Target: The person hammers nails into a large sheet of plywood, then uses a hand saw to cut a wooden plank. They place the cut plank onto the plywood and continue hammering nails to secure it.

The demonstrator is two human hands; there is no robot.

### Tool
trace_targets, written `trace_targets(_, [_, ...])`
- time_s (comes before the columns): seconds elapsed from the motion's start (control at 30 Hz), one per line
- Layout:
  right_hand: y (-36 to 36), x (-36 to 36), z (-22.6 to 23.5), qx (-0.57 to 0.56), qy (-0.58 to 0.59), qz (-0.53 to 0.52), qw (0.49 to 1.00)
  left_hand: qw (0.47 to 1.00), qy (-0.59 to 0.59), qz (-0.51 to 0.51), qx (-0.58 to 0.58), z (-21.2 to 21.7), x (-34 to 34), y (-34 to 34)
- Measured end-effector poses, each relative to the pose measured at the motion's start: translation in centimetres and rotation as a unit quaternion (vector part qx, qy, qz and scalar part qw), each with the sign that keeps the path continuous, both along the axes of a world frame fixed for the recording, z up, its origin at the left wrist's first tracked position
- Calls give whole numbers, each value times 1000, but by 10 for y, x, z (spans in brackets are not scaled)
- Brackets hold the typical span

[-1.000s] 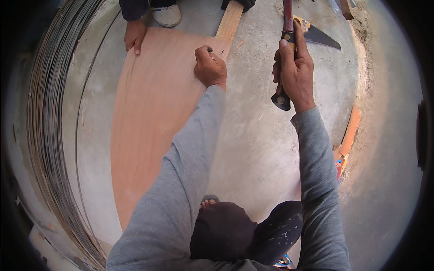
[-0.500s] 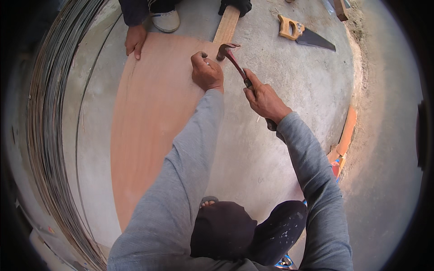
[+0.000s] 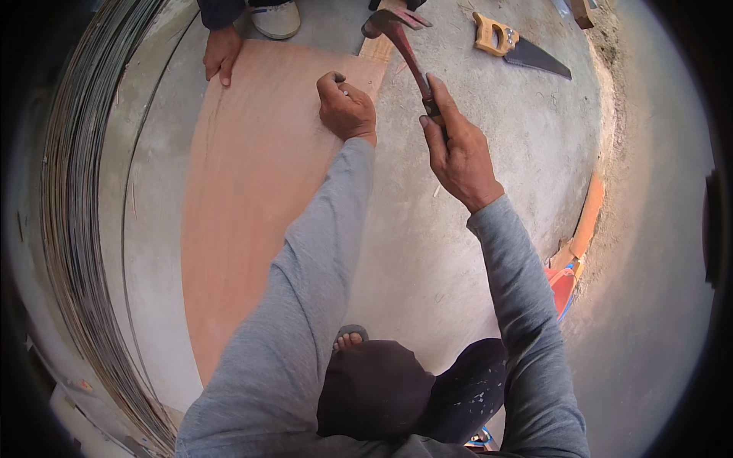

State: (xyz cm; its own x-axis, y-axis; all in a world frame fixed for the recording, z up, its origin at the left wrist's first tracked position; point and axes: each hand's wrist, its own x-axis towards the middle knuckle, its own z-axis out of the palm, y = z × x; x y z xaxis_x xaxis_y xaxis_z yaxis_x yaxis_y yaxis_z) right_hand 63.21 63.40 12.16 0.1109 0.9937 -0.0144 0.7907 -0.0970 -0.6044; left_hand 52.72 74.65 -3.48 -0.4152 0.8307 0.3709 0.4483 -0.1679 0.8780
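Observation:
My right hand [image 3: 462, 156] grips a claw hammer [image 3: 411, 59] with a worn red head and neck, raised above the far end of a plywood sheet [image 3: 244, 191]. The thin reddish-brown sheet lies flat on the concrete. My left hand [image 3: 347, 108] rests closed on it near the far right corner; a small pale tip shows between the fingers, too small to name. A wooden batten [image 3: 376, 49] meets the sheet at that corner, partly hidden behind the hammer head. Another person's bare hand [image 3: 222, 53] presses on the sheet's far left corner.
A handsaw [image 3: 527, 49] with a wooden handle lies on the concrete floor [image 3: 466, 282] at the far right. Bundled thin metal rods [image 3: 72, 198] run along the left. The other person's shoe [image 3: 276, 20] stands beyond the sheet. A red object [image 3: 561, 286] sits at the right edge.
My right hand has lifted the hammer up, away from the sheet's corner and toward me. My left hand stays closed at nearly the same spot. The other person's bare hand keeps its place.

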Motion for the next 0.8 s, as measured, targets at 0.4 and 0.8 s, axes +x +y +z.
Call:
trace_targets(0.4, [-192,123,40,-262,-122,-147,946,989,104,-91,-49,13,4,2])
trace_targets(0.8, [-384,159,-1,-227,-191,-239,925,903,343,-258,-18,-1,10,-2])
